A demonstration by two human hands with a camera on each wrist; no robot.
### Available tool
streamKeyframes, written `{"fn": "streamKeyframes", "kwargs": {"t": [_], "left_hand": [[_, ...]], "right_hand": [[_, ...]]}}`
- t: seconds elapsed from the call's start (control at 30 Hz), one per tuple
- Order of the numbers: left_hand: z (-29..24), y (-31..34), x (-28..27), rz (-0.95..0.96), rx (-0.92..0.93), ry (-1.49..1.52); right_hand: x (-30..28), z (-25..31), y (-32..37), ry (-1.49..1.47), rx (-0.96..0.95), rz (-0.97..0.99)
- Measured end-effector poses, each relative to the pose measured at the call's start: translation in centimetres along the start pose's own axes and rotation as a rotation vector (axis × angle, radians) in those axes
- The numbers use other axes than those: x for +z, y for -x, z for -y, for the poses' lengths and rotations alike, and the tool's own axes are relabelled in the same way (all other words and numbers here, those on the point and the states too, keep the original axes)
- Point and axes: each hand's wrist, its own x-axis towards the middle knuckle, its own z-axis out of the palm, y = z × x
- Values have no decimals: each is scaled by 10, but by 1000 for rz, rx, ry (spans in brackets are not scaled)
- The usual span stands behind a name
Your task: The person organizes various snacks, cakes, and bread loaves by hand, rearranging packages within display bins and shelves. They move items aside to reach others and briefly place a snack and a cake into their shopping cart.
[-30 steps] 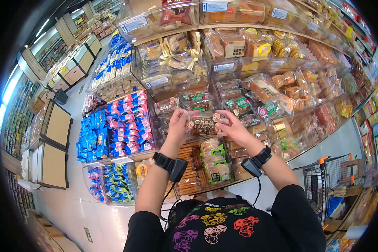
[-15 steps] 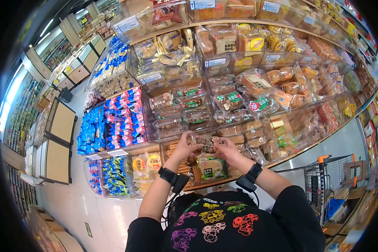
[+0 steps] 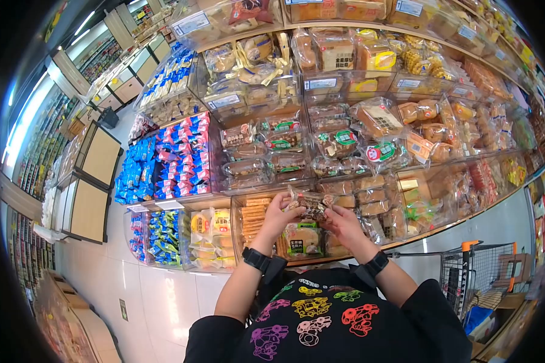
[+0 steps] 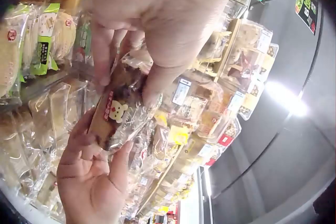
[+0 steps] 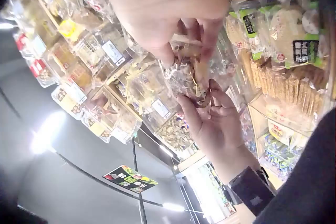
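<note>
A clear-wrapped brown loaf is held between both hands, in front of the bread shelves. My left hand pinches its left end in the head view, and my right hand pinches the right end. In the left wrist view the packet shows a small white bear print and red lettering, with fingers and thumb on both its ends. The right wrist view shows the crinkled wrapper between the fingertips of both hands.
Similar loaves lie in a clear bin beyond the hands. Blue and pink packets fill bins to the left. Below the hands is a green-labelled bread pack. A shopping cart stands at the right.
Over the last second both hands have come down toward the body with the packet, from over the loaf bins to over the lower front bins. The packet is still held at both ends.
</note>
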Motion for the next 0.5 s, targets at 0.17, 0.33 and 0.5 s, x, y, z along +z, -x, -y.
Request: {"fn": "streamKeyframes", "kwargs": {"t": [0.17, 0.33, 0.5], "left_hand": [[-4, 1, 19, -21, 26, -29], [-4, 2, 22, 7, 25, 75], [-2, 1, 23, 23, -7, 149]], "right_hand": [[-6, 15, 11, 172, -50, -161], [-10, 23, 17, 103, -112, -181], [-14, 18, 18, -35, -153, -180]]}}
